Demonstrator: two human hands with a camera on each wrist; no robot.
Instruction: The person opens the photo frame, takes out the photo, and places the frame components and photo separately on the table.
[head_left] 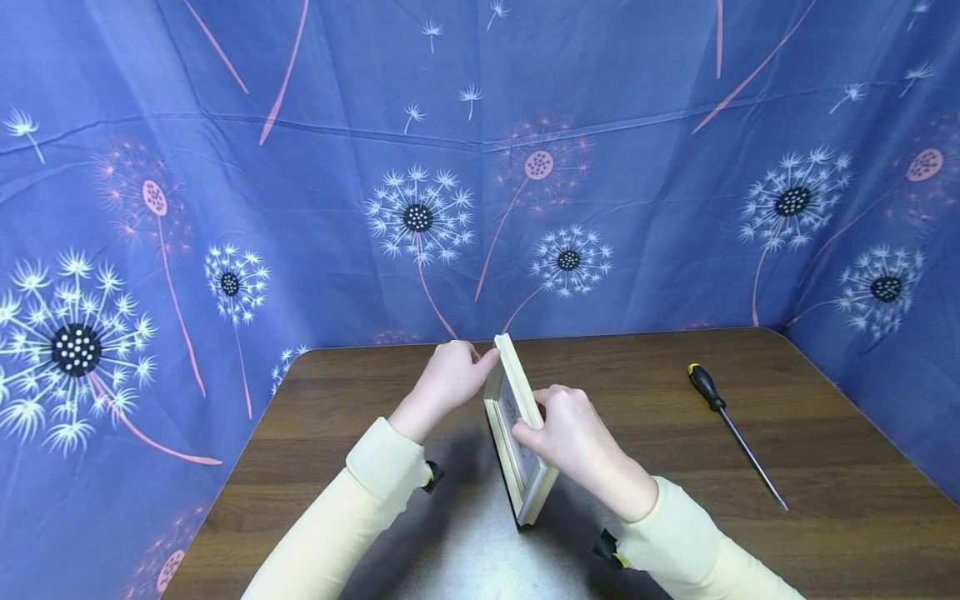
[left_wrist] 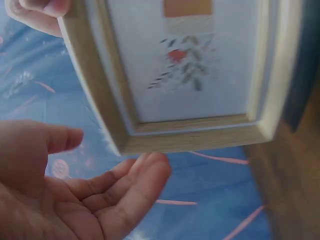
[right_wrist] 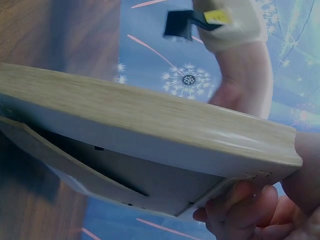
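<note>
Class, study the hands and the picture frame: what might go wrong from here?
The picture frame might slip or twist: the right hand grips it, while the left hand is open at one end.
The back flap stands away from the back, so it could catch or bend if set down on.
The screwdriver lies loose; a sweeping right arm might knock it.

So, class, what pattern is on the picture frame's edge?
The frame's edge shows light wood grain, best in right wrist view.
</note>
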